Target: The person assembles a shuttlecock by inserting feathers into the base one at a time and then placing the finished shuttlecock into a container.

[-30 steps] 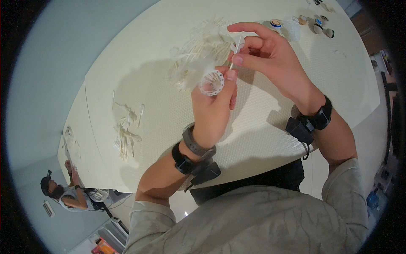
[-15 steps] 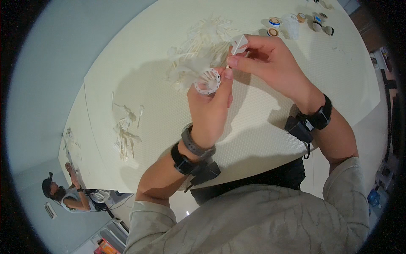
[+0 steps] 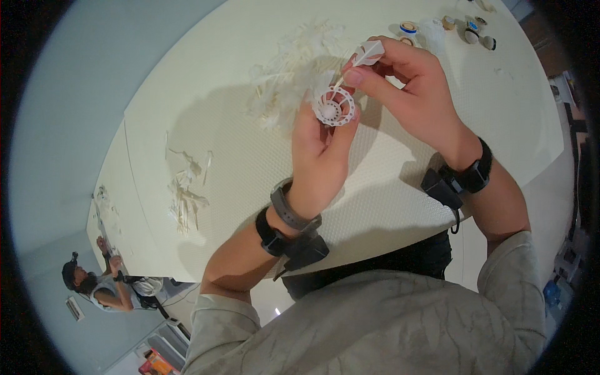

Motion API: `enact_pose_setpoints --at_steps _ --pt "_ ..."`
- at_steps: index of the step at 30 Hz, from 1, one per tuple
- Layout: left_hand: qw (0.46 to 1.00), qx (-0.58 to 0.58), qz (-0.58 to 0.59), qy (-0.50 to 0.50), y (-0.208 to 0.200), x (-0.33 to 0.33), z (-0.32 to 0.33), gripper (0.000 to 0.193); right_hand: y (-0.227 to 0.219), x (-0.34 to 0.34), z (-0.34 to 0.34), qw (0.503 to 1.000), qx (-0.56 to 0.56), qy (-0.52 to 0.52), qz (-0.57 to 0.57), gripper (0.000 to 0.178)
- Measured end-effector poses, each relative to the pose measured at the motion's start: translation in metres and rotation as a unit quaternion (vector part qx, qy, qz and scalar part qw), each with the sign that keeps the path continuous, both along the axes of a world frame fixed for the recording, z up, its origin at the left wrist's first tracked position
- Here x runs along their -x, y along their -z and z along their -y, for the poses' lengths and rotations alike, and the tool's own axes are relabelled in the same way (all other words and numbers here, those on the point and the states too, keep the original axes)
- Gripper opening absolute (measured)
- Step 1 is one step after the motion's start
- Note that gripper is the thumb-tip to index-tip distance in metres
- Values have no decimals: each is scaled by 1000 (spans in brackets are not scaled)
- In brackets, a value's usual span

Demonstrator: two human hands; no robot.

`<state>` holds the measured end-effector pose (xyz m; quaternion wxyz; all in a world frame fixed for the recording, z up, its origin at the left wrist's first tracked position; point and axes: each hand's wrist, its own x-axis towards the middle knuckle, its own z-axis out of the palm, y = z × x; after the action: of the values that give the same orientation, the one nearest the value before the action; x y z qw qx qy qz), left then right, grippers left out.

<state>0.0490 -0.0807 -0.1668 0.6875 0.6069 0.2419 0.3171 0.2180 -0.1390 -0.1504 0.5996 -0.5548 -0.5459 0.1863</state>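
My left hand (image 3: pixel 322 147) is closed around a white round frame (image 3: pixel 349 94), a ring with small holes and a smaller disc inside it, like a shuttlecock skeleton. Its open ring faces up. Just above it to the right, my right hand (image 3: pixel 409 84) pinches a white feather (image 3: pixel 369 53) between thumb and fingers. The feather is tilted, vane up and quill pointing down toward the frame's rim. Whether the quill tip touches the rim I cannot tell. Behind my left hand spreads a loose pile of white feathers (image 3: pixel 281 75).
A smaller heap of feathers (image 3: pixel 186 197) lies at the left. At the far right stand tape rolls (image 3: pixel 408 27), a clear plastic bag (image 3: pixel 431 34) and several small round pieces (image 3: pixel 472 37). The white table (image 3: pixel 250 219) has a seam at left, beyond which another person (image 3: pixel 103 284) sits.
My left hand has moved right and up, turning the frame so its ring opens upward. The right hand has shifted slightly up and right with the feather.
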Motion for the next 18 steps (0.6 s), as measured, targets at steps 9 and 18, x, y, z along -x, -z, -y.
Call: enact_pose_setpoints --at_steps 9,18 --pt "1000 -3 -1 19 -1 2 0 30 -8 -4 7 997 63 -19 40 13" --pt "999 19 -4 47 -1 6 -2 29 -10 -6 6 994 32 -22 100 8"
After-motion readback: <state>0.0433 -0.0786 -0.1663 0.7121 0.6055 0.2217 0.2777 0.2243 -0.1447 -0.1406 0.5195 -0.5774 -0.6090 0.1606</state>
